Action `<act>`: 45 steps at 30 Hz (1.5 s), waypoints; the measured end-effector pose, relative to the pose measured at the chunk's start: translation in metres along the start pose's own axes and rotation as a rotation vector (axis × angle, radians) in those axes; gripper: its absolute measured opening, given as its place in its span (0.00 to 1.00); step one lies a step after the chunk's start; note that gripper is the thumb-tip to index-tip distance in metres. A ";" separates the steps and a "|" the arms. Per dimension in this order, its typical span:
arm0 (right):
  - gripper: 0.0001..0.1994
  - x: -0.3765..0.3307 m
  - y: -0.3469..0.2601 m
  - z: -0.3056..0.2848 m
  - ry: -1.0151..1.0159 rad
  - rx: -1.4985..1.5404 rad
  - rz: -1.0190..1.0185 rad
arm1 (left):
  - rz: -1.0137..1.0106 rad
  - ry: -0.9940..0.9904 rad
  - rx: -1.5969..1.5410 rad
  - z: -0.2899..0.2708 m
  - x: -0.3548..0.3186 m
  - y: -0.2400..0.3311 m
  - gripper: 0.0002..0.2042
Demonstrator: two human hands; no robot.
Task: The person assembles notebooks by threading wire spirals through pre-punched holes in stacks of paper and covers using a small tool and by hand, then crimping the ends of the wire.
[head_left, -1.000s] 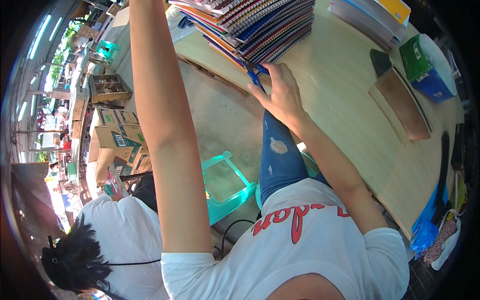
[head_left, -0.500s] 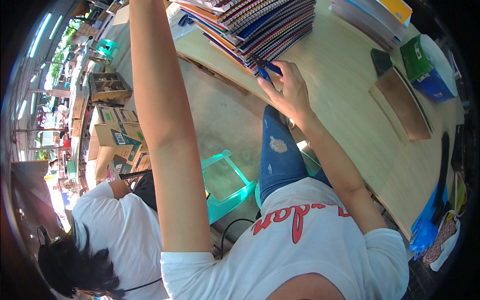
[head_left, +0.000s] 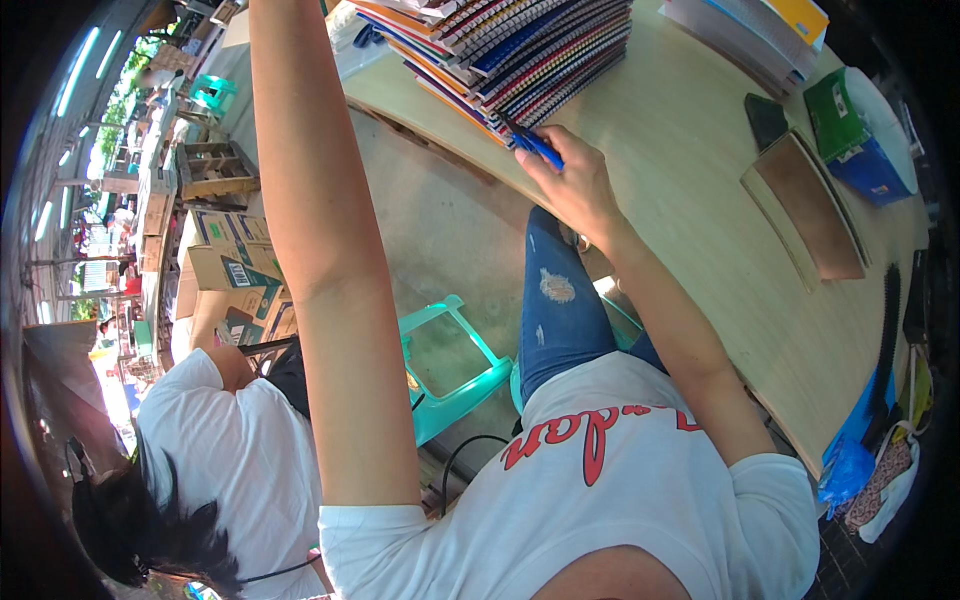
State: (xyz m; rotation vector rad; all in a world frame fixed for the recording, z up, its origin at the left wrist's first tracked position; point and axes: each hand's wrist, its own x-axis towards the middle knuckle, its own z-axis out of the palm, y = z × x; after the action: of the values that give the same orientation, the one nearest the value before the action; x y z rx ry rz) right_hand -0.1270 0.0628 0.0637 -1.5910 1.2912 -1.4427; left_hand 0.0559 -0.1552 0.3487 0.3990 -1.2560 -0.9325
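My right hand (head_left: pixel 583 182) is closed round the blue handles of small pliers (head_left: pixel 541 149). Their dark jaws reach the lower near corner of a tall stack of spiral-bound notebooks (head_left: pixel 545 62); exactly what the jaws grip is too small to tell. The notebooks have covers of several colours, and their coil edges face right and toward me. My left arm (head_left: pixel 335 250) stretches far forward past the left side of the stack. Its hand lies beyond the top of the picture.
The stack stands on a pale wooden table (head_left: pixel 690 200). To its right are more books (head_left: pixel 735 45), brown boards (head_left: pixel 810 205) and a green-and-blue box (head_left: pixel 860 135). A green stool (head_left: pixel 455 395), cardboard boxes (head_left: pixel 235 275) and a seated person in white (head_left: pixel 235 455) are at left.
The pliers' handles have squeezed together in my right hand, which has shifted slightly left. My left arm has moved a little left. The seated person has leaned slightly.
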 end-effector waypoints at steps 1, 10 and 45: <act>0.15 0.001 -0.009 -0.004 -0.111 0.258 0.268 | 0.001 0.000 -0.002 0.003 0.000 0.001 0.20; 0.21 -0.001 -0.008 -0.014 -0.111 0.136 0.255 | 0.009 0.129 0.052 0.004 0.000 0.004 0.18; 0.20 -0.005 0.010 0.006 0.113 -0.326 -0.234 | -0.108 0.005 -0.028 0.006 0.006 -0.005 0.21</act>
State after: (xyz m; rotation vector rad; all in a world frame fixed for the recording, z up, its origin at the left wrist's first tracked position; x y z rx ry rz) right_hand -0.1229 0.0633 0.0510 -1.9511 1.5071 -1.5398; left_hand 0.0488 -0.1612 0.3505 0.4509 -1.2248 -1.0390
